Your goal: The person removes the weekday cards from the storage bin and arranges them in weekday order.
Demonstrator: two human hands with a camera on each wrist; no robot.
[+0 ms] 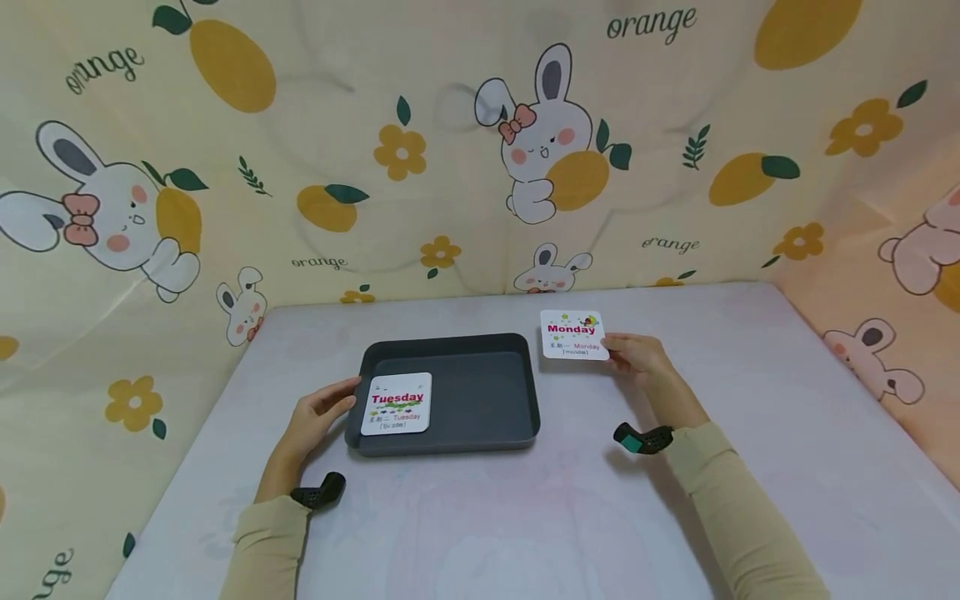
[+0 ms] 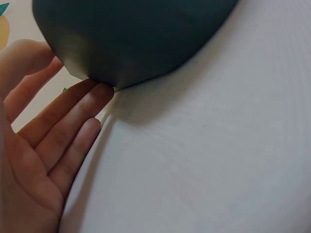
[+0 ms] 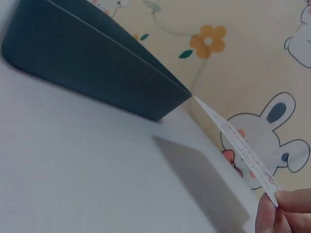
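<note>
A dark grey rectangular tray (image 1: 480, 400) stands on the table. Inside its left end lies a white "Tuesday" word card (image 1: 397, 417), face up. At the tray's left side is my left hand (image 1: 318, 417), its extended fingertips touching the outer wall; in the left wrist view those fingers (image 2: 73, 121) meet the tray's dark underside edge (image 2: 146, 53). Beyond the tray's right side, my right hand (image 1: 639, 354) pinches a white "Monday" card (image 1: 573, 343) by its right edge. The right wrist view has this card (image 3: 238, 145) tilted above the table, apart from the tray, its shadow below.
The white table (image 1: 480, 525) reaches to a curtain (image 1: 465, 200) printed with rabbits and oranges at the back and sides. A dark wrist device (image 1: 321, 492) sits on the left wrist, and another device (image 1: 643, 438) on the right.
</note>
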